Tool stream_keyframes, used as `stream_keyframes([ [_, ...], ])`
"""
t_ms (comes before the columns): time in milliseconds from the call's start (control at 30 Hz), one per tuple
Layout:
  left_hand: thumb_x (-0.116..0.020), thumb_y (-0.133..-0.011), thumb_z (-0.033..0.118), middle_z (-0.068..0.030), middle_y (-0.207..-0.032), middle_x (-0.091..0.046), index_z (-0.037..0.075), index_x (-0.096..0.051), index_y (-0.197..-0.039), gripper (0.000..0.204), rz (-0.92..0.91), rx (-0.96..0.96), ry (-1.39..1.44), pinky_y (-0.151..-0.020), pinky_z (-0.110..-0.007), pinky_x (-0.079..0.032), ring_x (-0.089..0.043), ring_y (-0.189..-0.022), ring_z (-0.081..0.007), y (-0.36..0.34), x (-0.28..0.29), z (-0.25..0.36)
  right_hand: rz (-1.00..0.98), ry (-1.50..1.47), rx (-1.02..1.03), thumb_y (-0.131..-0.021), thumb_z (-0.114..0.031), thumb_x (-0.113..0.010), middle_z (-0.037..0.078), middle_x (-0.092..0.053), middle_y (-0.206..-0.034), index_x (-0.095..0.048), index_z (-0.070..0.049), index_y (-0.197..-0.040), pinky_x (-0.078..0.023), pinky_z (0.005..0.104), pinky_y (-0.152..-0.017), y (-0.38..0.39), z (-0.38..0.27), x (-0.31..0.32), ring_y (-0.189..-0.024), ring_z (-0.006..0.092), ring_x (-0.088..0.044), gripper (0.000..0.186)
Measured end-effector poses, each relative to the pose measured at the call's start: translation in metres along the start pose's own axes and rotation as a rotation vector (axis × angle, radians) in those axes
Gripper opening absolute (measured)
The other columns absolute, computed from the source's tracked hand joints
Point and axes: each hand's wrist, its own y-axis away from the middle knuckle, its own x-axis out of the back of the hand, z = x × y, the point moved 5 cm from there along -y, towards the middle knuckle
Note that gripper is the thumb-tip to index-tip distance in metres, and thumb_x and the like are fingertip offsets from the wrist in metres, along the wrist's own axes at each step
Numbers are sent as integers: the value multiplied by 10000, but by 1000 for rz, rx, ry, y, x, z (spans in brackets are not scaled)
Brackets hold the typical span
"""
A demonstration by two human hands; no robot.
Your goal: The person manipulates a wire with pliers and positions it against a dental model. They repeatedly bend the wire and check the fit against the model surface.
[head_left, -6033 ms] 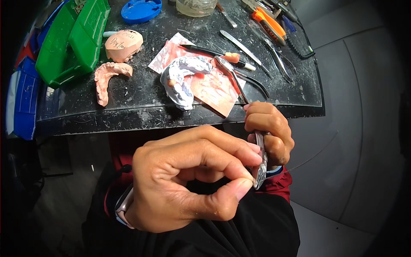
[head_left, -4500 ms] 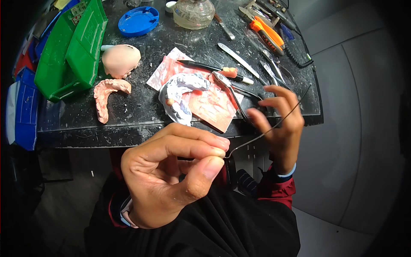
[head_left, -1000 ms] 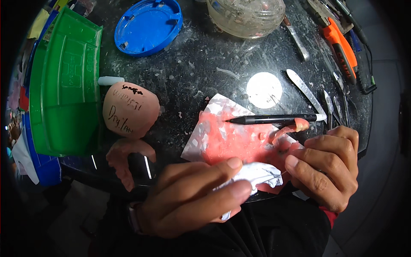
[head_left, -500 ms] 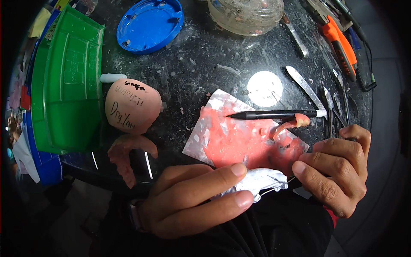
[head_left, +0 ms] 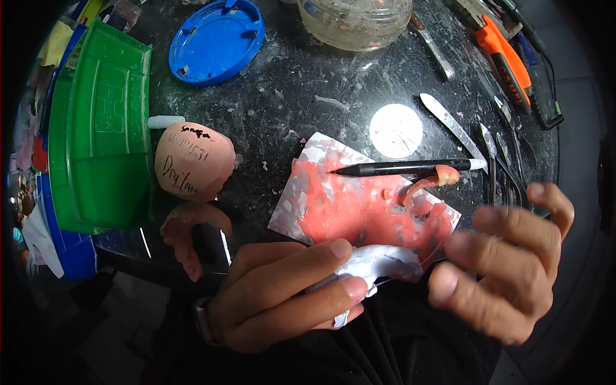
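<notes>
My left hand pinches a white, curved dental cast between thumb and fingers, above the front edge of the bench. A thin wire runs along the cast's lower side. Just to the right, my right hand is raised with its fingers apart, slightly blurred, with nothing visible in them. Behind the cast lies a white sheet smeared with pink wax. Across that sheet rests a black pen with a white end. A small curved pink-and-yellowish piece sits next to the pen.
Leftward stand a green bin, a pink plaster block with handwriting and a pink arch-shaped piece. Farther back are a blue lid and a clear bowl. Metal tools, a knife and an orange-handled tool lie right.
My right hand has moved right, away from the cast, and its fingers have spread. My left hand has shifted slightly left with the cast, which has tilted.
</notes>
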Motion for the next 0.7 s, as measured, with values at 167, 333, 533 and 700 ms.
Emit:
stream_keyframes([
  [167, -758, -636, 56, -105, -1058, -597, 83, -631, -965, 354, 13, 48, 26, -698, -223, -515, -598, -847, -167, 1, 2, -6, -22, -42, 2, -622, -235, -727, -59, -614, -813, -704, -228, -831, -398, 398, -757, -6, -14, -19, -775, 122, -540, 211],
  [333, -760, -630, 47, -111, -1063, -589, 80, -625, -951, 350, 0, 64, 49, -700, -229, -517, -601, -846, -172, -4, 2, -1, 32, 51, 20, -608, -255, -732, -64, -614, -812, -719, -222, -792, -404, 394, -722, -7, -18, -15, -762, 114, -537, 187],
  [533, -790, -589, 33, -103, -1065, -579, 90, -626, -951, 402, 17, 35, 39, -693, -226, -519, -599, -832, -168, 5, 1, -6, 29, -43, 61, -620, -256, -756, -43, -615, -804, -709, -174, -817, -406, 372, -682, -8, -12, -21, -743, 122, -543, 219],
  [700, -807, -566, 28, -101, -1066, -575, 98, -624, -929, 413, 76, 15, 32, -674, -233, -520, -595, -815, -172, 2, 2, -1, 113, -232, 2, -636, -265, -769, 5, -617, -743, -660, -110, -854, -393, 314, -633, -5, 1, -14, -630, 128, -552, 289],
])
